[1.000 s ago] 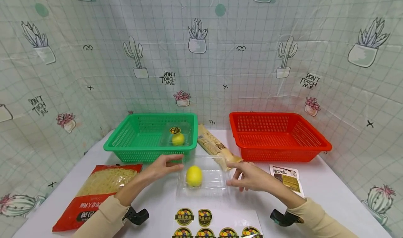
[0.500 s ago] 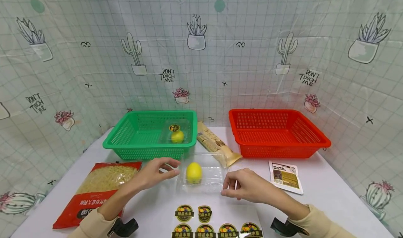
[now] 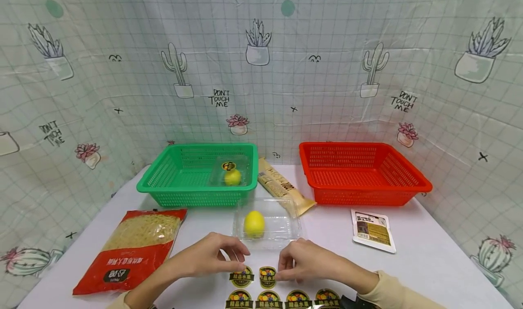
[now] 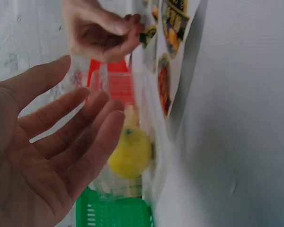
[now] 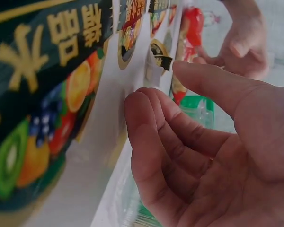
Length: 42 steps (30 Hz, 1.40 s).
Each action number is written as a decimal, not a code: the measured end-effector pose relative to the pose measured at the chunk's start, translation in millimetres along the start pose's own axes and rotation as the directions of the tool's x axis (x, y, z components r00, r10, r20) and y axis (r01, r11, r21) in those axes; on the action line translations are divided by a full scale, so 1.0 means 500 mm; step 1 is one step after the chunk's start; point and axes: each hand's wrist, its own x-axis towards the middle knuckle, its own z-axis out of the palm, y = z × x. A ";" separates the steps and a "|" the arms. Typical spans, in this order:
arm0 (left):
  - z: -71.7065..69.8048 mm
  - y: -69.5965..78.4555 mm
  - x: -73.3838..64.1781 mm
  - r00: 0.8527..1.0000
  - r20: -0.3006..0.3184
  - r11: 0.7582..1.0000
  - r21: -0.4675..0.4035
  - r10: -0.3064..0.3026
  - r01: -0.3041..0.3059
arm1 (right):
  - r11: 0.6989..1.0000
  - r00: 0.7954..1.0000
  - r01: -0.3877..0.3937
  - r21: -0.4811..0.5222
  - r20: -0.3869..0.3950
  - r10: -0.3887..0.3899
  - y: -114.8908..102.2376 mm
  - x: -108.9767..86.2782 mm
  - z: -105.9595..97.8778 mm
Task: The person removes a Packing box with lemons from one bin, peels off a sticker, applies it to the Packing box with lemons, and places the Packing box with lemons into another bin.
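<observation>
A sheet of round fruit stickers (image 3: 318,285) lies at the table's front edge. My right hand (image 3: 310,261) is over its top right, fingertips beside a sticker (image 3: 267,279) that looks narrower than the others. In the right wrist view, thumb and forefinger are apart with nothing gripped. My left hand (image 3: 218,254) hovers at the sheet's upper left, its loosely bent fingers holding nothing. Just behind both hands sits a clear plastic box (image 3: 282,227) with a lemon (image 3: 254,225) inside; the lemon (image 4: 130,152) also shows beyond the left fingers.
At the back left, a green basket (image 3: 196,200) contains another clear box with a yellow fruit and a sticker. A red basket (image 3: 367,199) stands back right. Between them lies a tan packet (image 3: 282,186). A pasta bag (image 3: 130,250) is left, a white pouch (image 3: 373,231) right.
Both hands have left the sides of the clear box and come toward the front, over the sticker sheet. The box and lemon have stayed in place.
</observation>
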 end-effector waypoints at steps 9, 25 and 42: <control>0.025 -0.005 0.016 0.994 0.098 0.993 0.115 -0.049 0.038 | 0.998 0.999 -0.023 0.064 0.033 0.021 0.003 0.010 0.007; 0.042 -0.009 0.015 0.988 0.128 0.919 0.394 -0.081 0.024 | 0.996 0.999 -0.028 0.080 0.034 0.025 0.008 0.017 0.014; 0.043 -0.007 0.020 0.987 0.135 0.909 0.417 -0.087 0.023 | 0.995 0.999 -0.026 0.091 0.049 0.022 0.000 0.013 0.009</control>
